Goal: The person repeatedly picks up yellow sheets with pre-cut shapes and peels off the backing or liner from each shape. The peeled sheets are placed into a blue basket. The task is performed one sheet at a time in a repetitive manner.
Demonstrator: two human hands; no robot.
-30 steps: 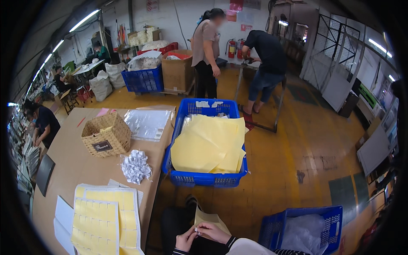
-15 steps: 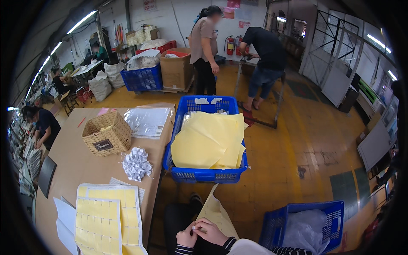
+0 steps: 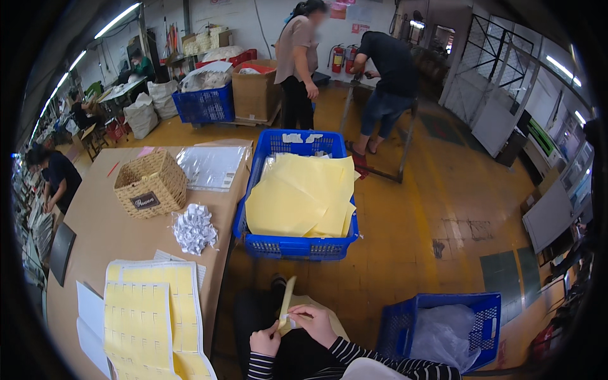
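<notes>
Over my lap, a yellow sheet [image 3: 287, 300] is bent up along its edge, and the rest of it hangs toward the right behind my fingers. My left hand [image 3: 265, 340] is closed, pinching the sheet's lower edge. The fingers of my right hand [image 3: 315, 325] pinch close beside it, at a small whitish bit on the sheet. Whether that bit is paper or tape is too small to tell. On the table at left lie yellow sheets [image 3: 139, 316] with rows of small dark corner marks. Large yellow sheets [image 3: 297, 196] fill the blue crate [image 3: 297, 247] ahead.
The brown-covered table [image 3: 88, 221] holds a wicker basket [image 3: 151, 183], a pile of crumpled white strips [image 3: 194, 229] and a plastic-wrapped stack [image 3: 212, 168]. Another blue crate [image 3: 396, 326] with clear plastic bags stands at right. Two people [image 3: 297, 57] are beyond the crate, one bent over a metal frame.
The sheet's edge, spread out and slanting before, is now bent up into a narrow strip. My hands have moved slightly apart and up. The whole view has shifted a little.
</notes>
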